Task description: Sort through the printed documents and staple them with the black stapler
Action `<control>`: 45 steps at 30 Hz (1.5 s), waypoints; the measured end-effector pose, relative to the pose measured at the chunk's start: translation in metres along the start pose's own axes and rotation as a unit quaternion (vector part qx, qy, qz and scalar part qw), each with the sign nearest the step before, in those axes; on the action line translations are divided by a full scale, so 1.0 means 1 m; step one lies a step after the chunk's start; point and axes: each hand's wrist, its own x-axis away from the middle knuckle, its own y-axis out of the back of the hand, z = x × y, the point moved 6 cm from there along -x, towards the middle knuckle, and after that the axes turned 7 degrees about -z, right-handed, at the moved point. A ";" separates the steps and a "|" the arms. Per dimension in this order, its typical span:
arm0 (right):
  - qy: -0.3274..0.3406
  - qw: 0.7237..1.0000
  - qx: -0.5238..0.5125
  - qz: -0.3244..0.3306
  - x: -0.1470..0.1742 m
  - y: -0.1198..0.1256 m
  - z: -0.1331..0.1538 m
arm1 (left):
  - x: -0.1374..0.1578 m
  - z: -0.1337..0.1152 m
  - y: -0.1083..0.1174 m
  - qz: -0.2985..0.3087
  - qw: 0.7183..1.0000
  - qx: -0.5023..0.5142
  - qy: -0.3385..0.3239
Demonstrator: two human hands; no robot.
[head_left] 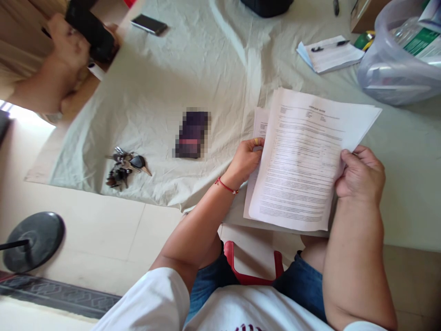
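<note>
Several printed sheets of paper point(299, 170) are held up in front of me over the table's near edge. My right hand point(360, 177) grips their right side, thumb on top and the other fingers behind. On the left, my left hand point(246, 158) pinches the edge of another printed sheet point(251, 195) that lies partly behind the front ones; its fingertips are partly hidden by paper. Small lines of text cover the front page, too fine to read. A phone point(192, 134), blurred out, rests on the cloth left of my left hand.
A bunch of keys point(126, 168) lies near the table's left edge. Farther back are another phone point(149, 24), a pen point(330, 45) on a notepad point(337, 59), and a translucent plastic tub point(389, 76). At upper left, another person's hand point(69, 43) holds a black object point(91, 30).
</note>
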 end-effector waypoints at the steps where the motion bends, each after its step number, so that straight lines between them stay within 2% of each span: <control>1: 0.006 1.000 0.004 0.000 0.000 0.000 0.000 | 0.001 0.000 -0.002 0.015 1.000 0.006 -0.002; 3: 0.012 1.000 0.012 0.001 -0.001 0.001 -0.001 | 0.002 -0.001 -0.004 0.040 0.999 0.016 -0.005; 9: 0.022 0.999 0.033 0.005 -0.002 0.001 -0.001 | 0.001 -0.001 -0.003 0.030 0.999 0.015 0.007; 17: 0.045 0.998 0.044 -0.009 -0.001 0.002 0.005 | -0.004 -0.006 0.010 -0.066 0.998 0.016 -0.014; 24: 0.051 0.997 0.060 0.005 0.000 0.000 0.004 | -0.002 -0.004 0.009 -0.042 0.998 0.037 0.009; 29: 0.063 0.996 0.066 0.012 0.002 -0.001 0.005 | -0.004 -0.002 0.012 -0.052 0.998 0.025 0.014; 38: 0.054 0.996 0.070 0.020 0.001 -0.001 0.002 | -0.007 -0.004 0.018 -0.089 0.995 -0.030 -0.031; 45: 0.052 0.993 0.104 0.025 -0.004 0.006 -0.001 | -0.009 -0.004 0.018 -0.096 0.994 -0.021 -0.042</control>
